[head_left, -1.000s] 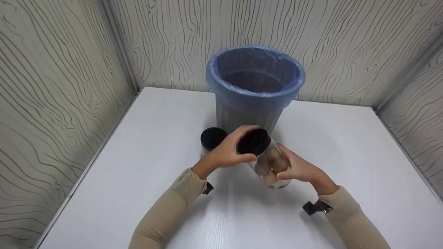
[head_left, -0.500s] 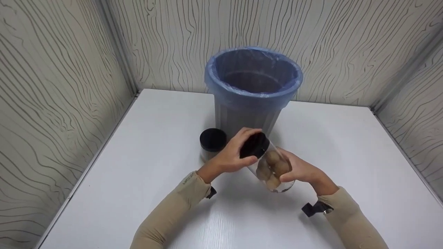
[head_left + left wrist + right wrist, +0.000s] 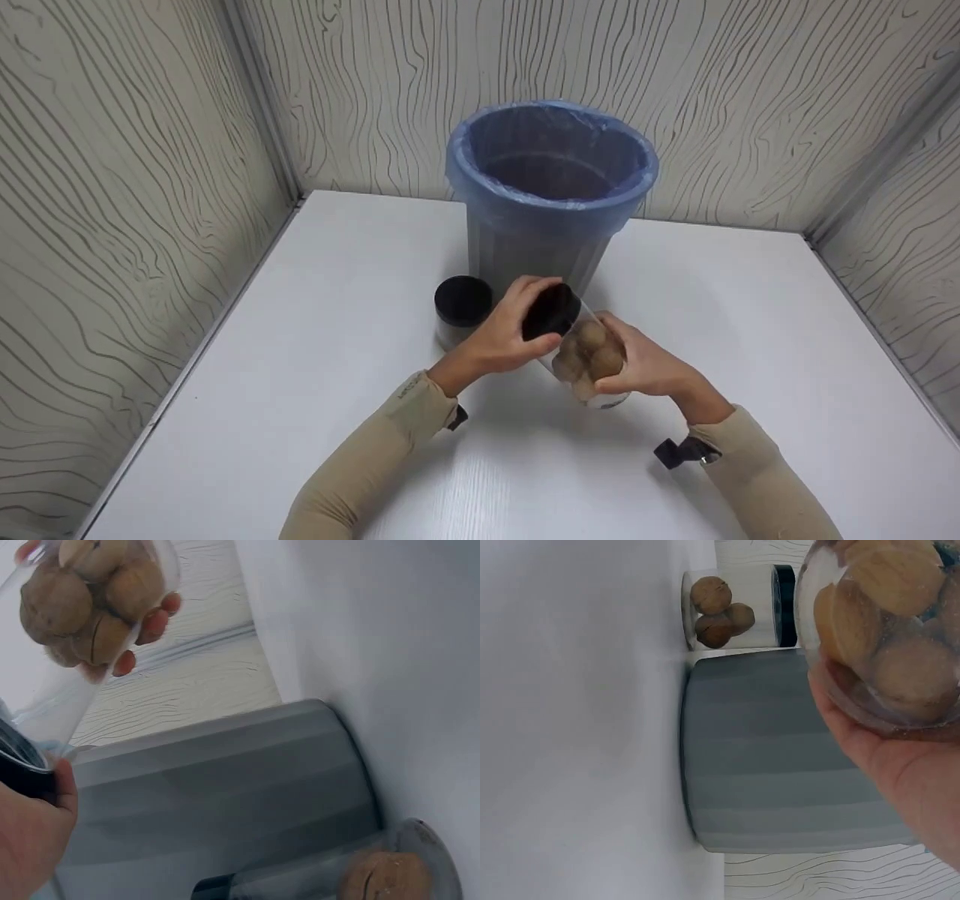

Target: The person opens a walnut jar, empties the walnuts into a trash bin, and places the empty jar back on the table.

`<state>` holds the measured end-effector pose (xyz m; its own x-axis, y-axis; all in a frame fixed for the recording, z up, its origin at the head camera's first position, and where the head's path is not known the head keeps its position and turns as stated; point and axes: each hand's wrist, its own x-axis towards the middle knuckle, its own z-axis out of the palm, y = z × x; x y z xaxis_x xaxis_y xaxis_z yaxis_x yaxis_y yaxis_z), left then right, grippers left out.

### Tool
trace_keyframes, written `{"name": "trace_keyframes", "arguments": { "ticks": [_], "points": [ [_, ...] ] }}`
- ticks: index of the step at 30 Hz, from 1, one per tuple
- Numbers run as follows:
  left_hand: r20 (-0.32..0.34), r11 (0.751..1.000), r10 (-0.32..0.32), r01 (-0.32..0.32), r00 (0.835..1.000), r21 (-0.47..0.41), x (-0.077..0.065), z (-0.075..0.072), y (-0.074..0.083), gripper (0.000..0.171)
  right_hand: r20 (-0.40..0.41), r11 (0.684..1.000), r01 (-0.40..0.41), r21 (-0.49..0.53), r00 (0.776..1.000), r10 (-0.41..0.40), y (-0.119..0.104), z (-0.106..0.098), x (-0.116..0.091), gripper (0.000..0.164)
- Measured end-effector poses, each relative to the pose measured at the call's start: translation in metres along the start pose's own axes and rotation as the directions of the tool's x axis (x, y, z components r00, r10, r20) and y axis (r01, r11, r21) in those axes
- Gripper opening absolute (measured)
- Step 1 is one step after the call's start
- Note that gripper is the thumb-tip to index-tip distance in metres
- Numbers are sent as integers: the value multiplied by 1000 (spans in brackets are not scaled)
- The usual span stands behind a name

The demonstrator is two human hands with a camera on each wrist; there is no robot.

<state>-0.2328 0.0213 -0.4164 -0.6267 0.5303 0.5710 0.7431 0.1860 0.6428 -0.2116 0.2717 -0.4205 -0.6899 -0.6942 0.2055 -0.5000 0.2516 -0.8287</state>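
The head view looks forward and down from above the white flat surface point(image 3: 262, 420). Both wrist views, lower and nearer (turned sideways), share with it the transparent cylindrical jar of round brown nuts point(image 3: 592, 360) and grey ribbed bin point(image 3: 532, 253).

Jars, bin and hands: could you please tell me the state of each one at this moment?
Held jar, tilted, off the table, walnuts inside.
Its black lid, on the mouth; tightness cannot be told.
Standing jar, upright, lidded, walnuts inside.
Bin, upright, open at the top.
Blue bag, lining the bin, folded over its rim.
Left hand, gripping the held jar's lid.
Right hand, holding the held jar's body.
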Motion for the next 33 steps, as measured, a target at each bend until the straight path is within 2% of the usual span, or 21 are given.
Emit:
{"name": "trace_keyframes", "arguments": {
  "ticks": [4, 8, 10, 12, 14, 16, 19, 22, 27, 33],
  "points": [
    [-38, 997, -54, 56, 998, 47, 1, 1, 1, 85, -55, 993, -66, -95, 997, 61, 0, 2, 1, 77],
    [-63, 977, -170, 177, 983, 119, 2, 1, 7, 78, -122, 985, -87, -148, 990, 69, 2, 5, 4, 80],
    [-40, 961, -226, 229, 973, 156, 1, -1, 11, 82, -133, 987, -79, -143, 989, 60, 5, 6, 3, 81],
    [10, 957, -252, 248, 968, 149, 1, -5, 14, 93, -124, 991, -63, -116, 991, 48, -2, 7, 3, 79],
    [66, 972, -222, 216, 973, 91, 1, -11, 13, 103, -102, 997, -39, -65, 994, 32, -1, 6, 2, 79],
    [106, 987, -162, 164, 981, -1, 2, -15, 10, 107, -77, 1000, -7, -4, 997, 6, -1, 5, 1, 80],
    [122, 988, -52, 69, 991, -140, 2, -18, 3, 99, -40, 996, 40, 79, 999, -37, 8, 2, 1, 83],
    [106, 981, 6, 14, 994, -194, 2, -16, 1, 88, -17, 992, 56, 111, 998, -54, 8, 3, 1, 84],
    [72, 981, 30, -15, 997, -192, 2, -14, 1, 81, -38, 997, 45, 57, 998, -42, 6, 6, 1, 80],
    [42, 989, -22, 28, 999, -144, 4, -14, 3, 79, -94, 999, 44, -22, 994, -46, 4, 7, 3, 78]
  ]
}}
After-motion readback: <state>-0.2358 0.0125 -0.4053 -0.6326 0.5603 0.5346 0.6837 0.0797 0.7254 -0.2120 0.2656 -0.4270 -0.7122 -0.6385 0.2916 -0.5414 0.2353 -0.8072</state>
